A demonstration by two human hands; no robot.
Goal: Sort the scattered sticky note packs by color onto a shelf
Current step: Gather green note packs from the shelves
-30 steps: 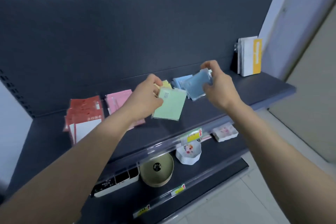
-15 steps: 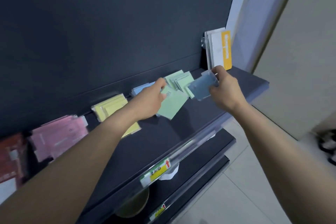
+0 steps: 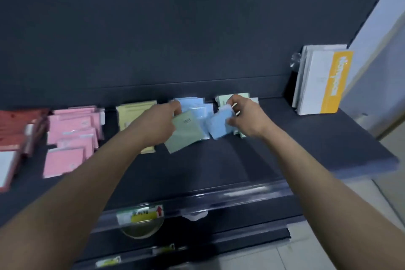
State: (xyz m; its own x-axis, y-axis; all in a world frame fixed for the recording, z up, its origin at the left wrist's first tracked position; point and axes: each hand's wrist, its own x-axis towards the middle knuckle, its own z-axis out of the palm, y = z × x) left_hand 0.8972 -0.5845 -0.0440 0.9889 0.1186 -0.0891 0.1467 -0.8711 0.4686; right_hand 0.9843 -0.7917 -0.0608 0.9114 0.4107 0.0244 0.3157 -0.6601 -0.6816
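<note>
Five colour groups lie along the shelf (image 3: pixel 306 151): red packs (image 3: pixel 13 129), pink packs (image 3: pixel 72 136), yellow packs (image 3: pixel 133 114), blue packs (image 3: pixel 195 105), green packs (image 3: pixel 228 98). White booklets (image 3: pixel 317 81) stand upright at far right. Left hand (image 3: pixel 157 125) fingers are clamped on a green pack (image 3: pixel 186 133) overlapping the blue packs; right hand (image 3: pixel 247 116) fingers pinch a blue pack (image 3: pixel 219 125) before the green packs.

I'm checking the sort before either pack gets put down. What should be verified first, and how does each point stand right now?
1. Left hand grips green pack: ok.
2. Right hand grips blue pack: ok.
3. Blue pile close to the blue pack: ok.
4. Green pile free to receive: not ok, right hand covers it.
5. Hands matched to piles: not ok, the green pack lies over the blue pile.
6. Bare shelf to spare: ok.
</note>
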